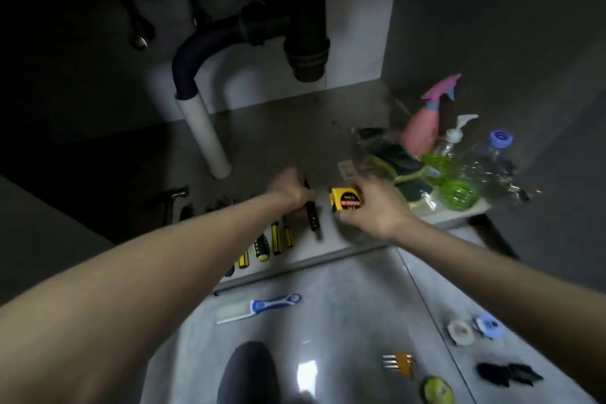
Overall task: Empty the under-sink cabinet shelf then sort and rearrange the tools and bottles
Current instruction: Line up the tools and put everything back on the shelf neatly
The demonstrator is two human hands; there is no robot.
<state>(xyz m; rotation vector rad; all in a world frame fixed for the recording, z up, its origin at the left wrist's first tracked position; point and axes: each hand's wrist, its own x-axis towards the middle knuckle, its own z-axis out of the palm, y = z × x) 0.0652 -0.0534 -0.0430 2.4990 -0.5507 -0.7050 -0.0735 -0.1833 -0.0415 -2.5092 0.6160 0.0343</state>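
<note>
Two hands: both reach onto the cabinet shelf [328, 128], each holding something
Landmark: white drain pipe [205, 134] standing on the shelf, under the dark trap
Left hand [290, 190]: nearer the camera than the pipe and right of it, fingers curled round a black tool [311, 213] that lies along the shelf
Right hand [373, 207]: further right of the pipe, fingers and thumb clasping a yellow tape measure [346, 200] just beside the black tool
Screwdrivers [275, 239]: a row of yellow-and-black handles in front of the pipe, at the shelf's front edge, just left of the black tool
Hammer [170, 200]: left of that row, in shadow
Spray bottle [426, 121]: pink, far right of the pipe near the cabinet's side wall
Green soap bottle [449, 174]: with a white pump, in front of the spray bottle
Clear bottle [492, 161]: blue cap, right of the green one
Sponges [406, 167]: dark, bagged, left of the green bottle
Floor [328, 321]: a blue-handled brush [259, 307] lies in front of the shelf; small items to its right are too blurred to name
</note>
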